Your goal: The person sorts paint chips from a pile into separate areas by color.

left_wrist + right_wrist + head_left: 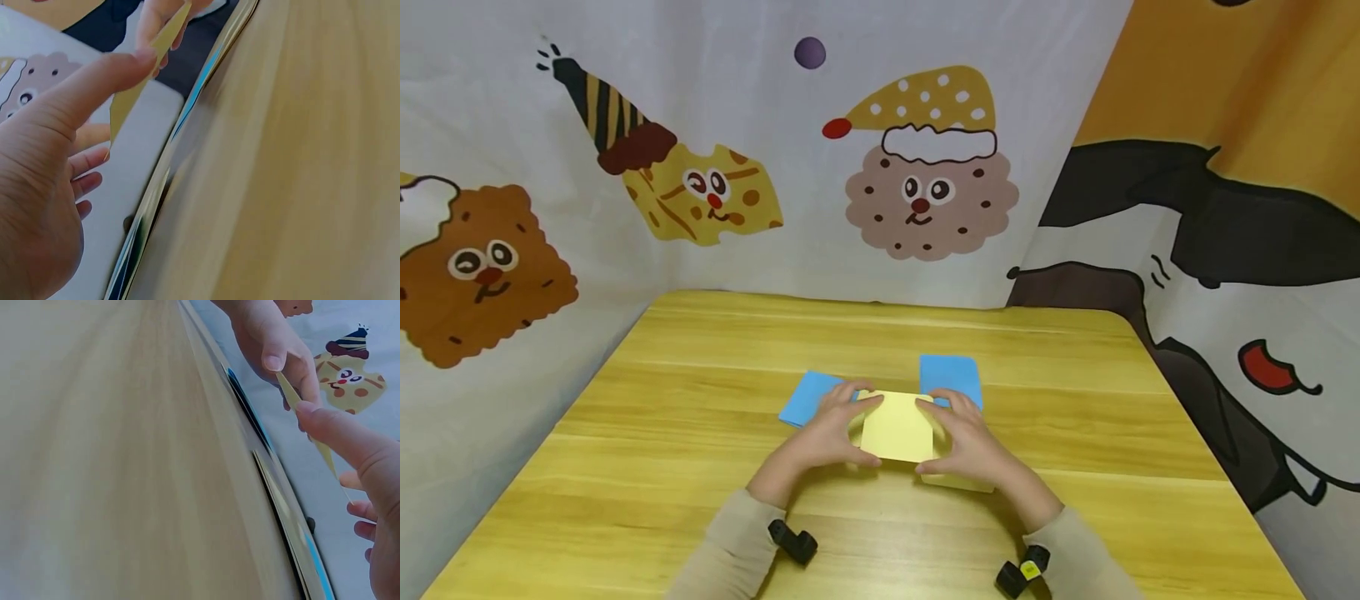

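Yellow paper point(897, 426) is held up off the wooden table point(880, 533), between the two hands, near the middle of the table. On the black band at the right wrist point(1011, 581) sits a small yellow sticker point(1030, 570) with a dark mark too small to read.

In the head view the paper is somewhat wider than tall, its long axis running from nine to three o'clock and dipping slightly at three. The left wrist view shows it nearly edge-on, slanting from one to seven o'clock; the right wrist view has it slanting from eleven to five.

It looks thin, flat and plain, bright pale yellow from above and duller from the sides, with straight edges.

The left hand point(831, 429) pinches its nine o'clock side between thumb and fingers; the right hand point(966, 437) pinches the three o'clock side likewise.

Around it on the table, a folded blue paper point(807, 400) lies between nine and ten o'clock, a blue sheet point(951, 375) at two, and another yellow sheet point(958, 482) between four and five, partly under the right hand.
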The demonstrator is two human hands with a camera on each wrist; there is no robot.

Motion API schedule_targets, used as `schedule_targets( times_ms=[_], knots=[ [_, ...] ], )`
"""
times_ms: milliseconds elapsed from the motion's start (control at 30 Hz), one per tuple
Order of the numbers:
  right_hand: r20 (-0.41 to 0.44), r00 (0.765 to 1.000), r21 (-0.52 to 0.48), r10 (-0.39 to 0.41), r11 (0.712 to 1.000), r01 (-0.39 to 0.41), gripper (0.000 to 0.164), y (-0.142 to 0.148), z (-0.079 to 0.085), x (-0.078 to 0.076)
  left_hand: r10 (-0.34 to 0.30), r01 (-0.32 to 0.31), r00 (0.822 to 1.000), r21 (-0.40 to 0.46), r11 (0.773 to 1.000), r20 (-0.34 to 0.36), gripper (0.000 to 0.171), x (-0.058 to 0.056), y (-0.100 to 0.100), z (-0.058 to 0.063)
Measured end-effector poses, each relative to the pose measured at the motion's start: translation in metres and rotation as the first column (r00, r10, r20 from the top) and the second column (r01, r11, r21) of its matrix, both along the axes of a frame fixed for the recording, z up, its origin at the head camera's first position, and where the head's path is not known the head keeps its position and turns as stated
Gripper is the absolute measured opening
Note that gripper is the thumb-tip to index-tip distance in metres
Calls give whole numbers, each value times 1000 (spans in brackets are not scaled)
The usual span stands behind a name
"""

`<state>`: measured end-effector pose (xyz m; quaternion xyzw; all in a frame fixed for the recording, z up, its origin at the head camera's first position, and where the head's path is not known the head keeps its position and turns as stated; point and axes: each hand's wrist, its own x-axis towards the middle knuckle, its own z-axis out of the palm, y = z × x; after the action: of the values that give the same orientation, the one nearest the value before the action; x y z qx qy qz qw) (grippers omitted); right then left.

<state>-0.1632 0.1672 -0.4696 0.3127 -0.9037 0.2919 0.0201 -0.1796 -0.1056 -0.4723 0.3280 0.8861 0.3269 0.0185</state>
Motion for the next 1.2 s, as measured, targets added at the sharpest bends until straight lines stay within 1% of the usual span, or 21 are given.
schedule_targets(
  times_ms=[100, 267, 333, 467, 600, 700, 800, 933, 1200],
  knots=[
    [-8, 1000, 2, -8, 1000, 8, 99, 10, -2, 3, -8, 8, 1000, -7, 1000, -5, 97, 2, 10, 0],
    [27, 999, 8, -24, 1000, 24, 100, 27, -4, 8, -16, 16, 1000, -18, 1000, -21, 98, 4, 27, -1],
    [45, 998, 9, -32, 999, 32, 100, 35, -3, 10, -20, 19, 999, -22, 1000, -35, 98, 5, 35, 0],
    [44, 998, 13, -42, 999, 41, 100, 51, -3, 13, -28, 26, 998, -41, 999, -49, 98, 6, 52, 2],
    [33, 999, 13, -39, 999, 39, 101, 64, -5, 16, -37, 34, 999, -66, 997, -40, 99, 7, 65, 2],
    [48, 998, 12, -35, 999, 34, 102, 73, -7, 18, -43, 39, 998, -89, 995, -38, 100, 10, 74, 0],
    [73, 997, 11, -24, 1000, 23, 103, 79, -9, 20, -47, 41, 998, -114, 993, -47, 101, 12, 79, -2],
    [102, 995, 14, -19, 1000, 18, 104, 84, -11, 21, -48, 42, 998, -144, 989, -41, 102, 14, 83, -6],
    [142, 990, 35, -18, 999, 13, 103, 85, -18, 20, -58, 57, 998, -180, 982, 0, 96, 14, 81, -12]
  ],
)
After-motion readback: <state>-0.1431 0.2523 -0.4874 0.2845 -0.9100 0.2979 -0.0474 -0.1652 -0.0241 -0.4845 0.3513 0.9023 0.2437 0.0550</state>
